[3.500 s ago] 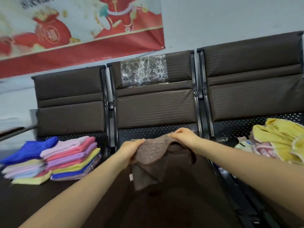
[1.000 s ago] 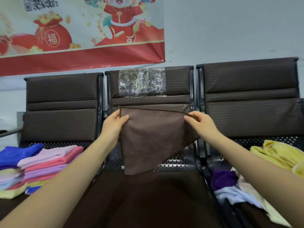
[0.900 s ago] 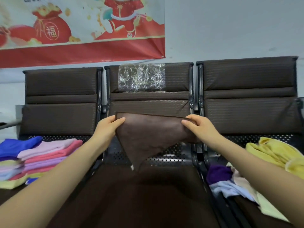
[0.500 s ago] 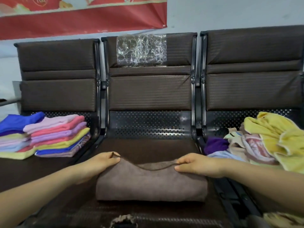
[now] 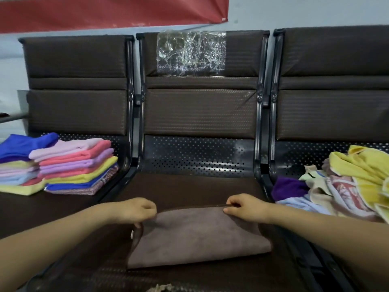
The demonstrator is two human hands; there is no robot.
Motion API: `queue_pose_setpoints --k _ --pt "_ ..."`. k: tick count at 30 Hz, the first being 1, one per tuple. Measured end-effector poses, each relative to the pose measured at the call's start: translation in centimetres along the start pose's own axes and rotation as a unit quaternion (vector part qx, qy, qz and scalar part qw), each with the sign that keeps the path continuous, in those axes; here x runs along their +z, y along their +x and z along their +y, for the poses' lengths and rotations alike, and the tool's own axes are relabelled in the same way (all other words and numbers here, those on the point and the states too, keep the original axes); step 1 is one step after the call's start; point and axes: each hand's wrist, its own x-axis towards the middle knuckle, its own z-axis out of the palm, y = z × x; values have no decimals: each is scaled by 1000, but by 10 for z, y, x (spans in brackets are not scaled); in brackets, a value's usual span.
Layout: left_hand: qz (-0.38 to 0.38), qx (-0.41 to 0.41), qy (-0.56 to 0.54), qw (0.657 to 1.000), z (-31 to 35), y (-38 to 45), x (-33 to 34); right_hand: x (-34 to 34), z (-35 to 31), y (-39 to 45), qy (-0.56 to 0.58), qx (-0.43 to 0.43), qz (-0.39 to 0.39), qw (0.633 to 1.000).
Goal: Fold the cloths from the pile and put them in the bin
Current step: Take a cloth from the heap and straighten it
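A brown cloth (image 5: pixel 195 234) lies folded over on the middle seat (image 5: pixel 189 186) of a row of dark chairs. My left hand (image 5: pixel 134 209) pinches its far left corner with curled fingers. My right hand (image 5: pixel 245 207) pinches the far right corner along the top edge. On the right seat lies a loose pile of unfolded cloths (image 5: pixel 345 186), yellow, purple, cream and patterned. Two stacks of folded cloths (image 5: pixel 69 165) in pink, yellow, blue and lilac stand on the left seat. No bin shows in view.
The chair backs (image 5: pixel 200 106) rise behind the seats, the middle one with a patch of clear tape (image 5: pixel 190 52). Black metal frames (image 5: pixel 257 144) separate the seats. A red banner (image 5: pixel 109 11) hangs on the wall above.
I held the brown cloth up spread between both hands, then lowered it onto the middle seat and folded it over. Since half a second ago both hands have stayed at its far corners.
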Motion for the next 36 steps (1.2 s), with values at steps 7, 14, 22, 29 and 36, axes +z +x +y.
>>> queue_pose_setpoints --k 7,14,22,29,36 --pt "72 14 152 986 -16 5 6 13 1 37 -56 50 17 997" --pt "150 -1 231 961 -30 11 13 19 9 36 -85 29 58 994" --pt "82 -154 47 984 -19 7 1 4 12 11 -86 173 84 978" --pt "68 -150 -128 978 -14 -1 4 5 -4 -2 93 233 -32 968" --pt "200 -72 -240 947 9 24 1 -29 -5 -12 326 263 100 903"
